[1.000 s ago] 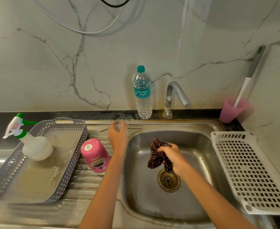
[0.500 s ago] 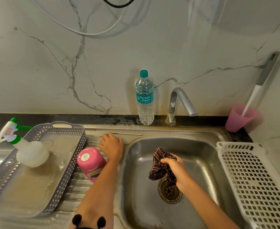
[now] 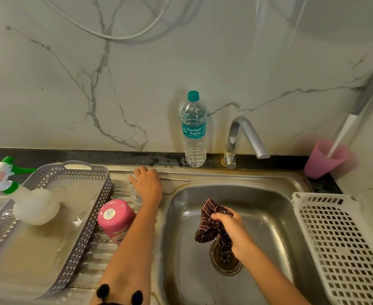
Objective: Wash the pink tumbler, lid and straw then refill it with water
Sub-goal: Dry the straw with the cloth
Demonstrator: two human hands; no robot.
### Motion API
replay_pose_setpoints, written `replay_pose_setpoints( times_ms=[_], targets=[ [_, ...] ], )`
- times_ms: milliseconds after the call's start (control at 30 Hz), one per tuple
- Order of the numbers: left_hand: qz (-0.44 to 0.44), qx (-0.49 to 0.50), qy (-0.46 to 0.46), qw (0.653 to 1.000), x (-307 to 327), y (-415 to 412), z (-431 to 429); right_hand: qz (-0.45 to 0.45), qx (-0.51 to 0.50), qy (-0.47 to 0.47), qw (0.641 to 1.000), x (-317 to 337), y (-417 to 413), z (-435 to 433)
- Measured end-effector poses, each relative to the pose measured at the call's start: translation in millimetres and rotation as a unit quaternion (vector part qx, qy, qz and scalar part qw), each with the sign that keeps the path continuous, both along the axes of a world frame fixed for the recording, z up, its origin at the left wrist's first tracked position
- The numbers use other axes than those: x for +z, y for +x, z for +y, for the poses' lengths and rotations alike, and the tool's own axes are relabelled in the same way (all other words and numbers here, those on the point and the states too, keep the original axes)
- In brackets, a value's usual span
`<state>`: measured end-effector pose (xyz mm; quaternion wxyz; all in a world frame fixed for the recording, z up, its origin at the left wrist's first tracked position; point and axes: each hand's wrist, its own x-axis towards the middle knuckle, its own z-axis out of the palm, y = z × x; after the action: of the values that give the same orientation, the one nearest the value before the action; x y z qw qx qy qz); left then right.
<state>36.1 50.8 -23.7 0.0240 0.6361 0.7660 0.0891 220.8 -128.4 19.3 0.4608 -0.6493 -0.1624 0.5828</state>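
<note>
Head view of a steel sink (image 3: 280,216). The left hand (image 3: 147,183) lay palm-down on the far drainboard, fingers slightly spread over the thin metal straw (image 3: 176,179); whether they pinched it could not be told. A clear round piece, probably the lid (image 3: 136,197), sat partly under that hand. The pink tumbler (image 3: 115,219) stood inverted on the ribbed drainboard, just beside the left forearm. The right hand (image 3: 231,230) held its fingers curled tight around a dark patterned cloth (image 3: 209,225) above the drain (image 3: 225,258). The tumbler looked rigid, light when empty and likely slick when wet, so 1 hand wrapped around its mid-body should serve best. The straw appeared stiff and liable to roll, and lying flat on steel it would best be pinched at 1 end. A grey tray (image 3: 88,238) holding a spray bottle (image 3: 33,205) crowded the tumbler's left side. A water bottle (image 3: 194,130) and tap (image 3: 242,139) stood at the far ledge, a white basket (image 3: 344,243) at right.
</note>
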Motion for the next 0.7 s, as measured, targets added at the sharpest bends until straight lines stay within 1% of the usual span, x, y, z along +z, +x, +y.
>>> replay_pose_setpoints(
  times_ms=[200, 300, 433, 500, 567, 633, 700],
  targets=[
    [0.014, -0.043, -0.002, 0.999, -6, 2, 5, 0.004, -0.021, 0.001, 1.0, -6, 8, 0],
    [0.044, -0.055, 0.005, 0.998, -3, 3, 6, 0.006, -0.024, 0.001, 1.0, -8, 10, -1],
    [0.092, -0.066, 0.071, 0.991, 20, 11, 5, -0.015, -0.021, 0.022, 0.999, -11, 12, -1],
    [0.09, -0.075, 0.097, 0.988, 35, 15, 0, -0.076, -0.014, 0.058, 0.995, -9, 11, -2],
    [0.049, -0.104, 0.118, 0.986, 50, 23, -9, -0.173, 0.008, 0.108, 0.979, -6, 8, -3],
    [-0.043, -0.148, 0.135, 0.979, 62, 33, -27, -0.276, 0.016, 0.178, 0.945, -1, 5, -3],
    [-0.124, -0.178, 0.149, 0.965, 68, 43, -51, -0.382, 0.015, 0.251, 0.889, 4, 1, 1]
  ],
)
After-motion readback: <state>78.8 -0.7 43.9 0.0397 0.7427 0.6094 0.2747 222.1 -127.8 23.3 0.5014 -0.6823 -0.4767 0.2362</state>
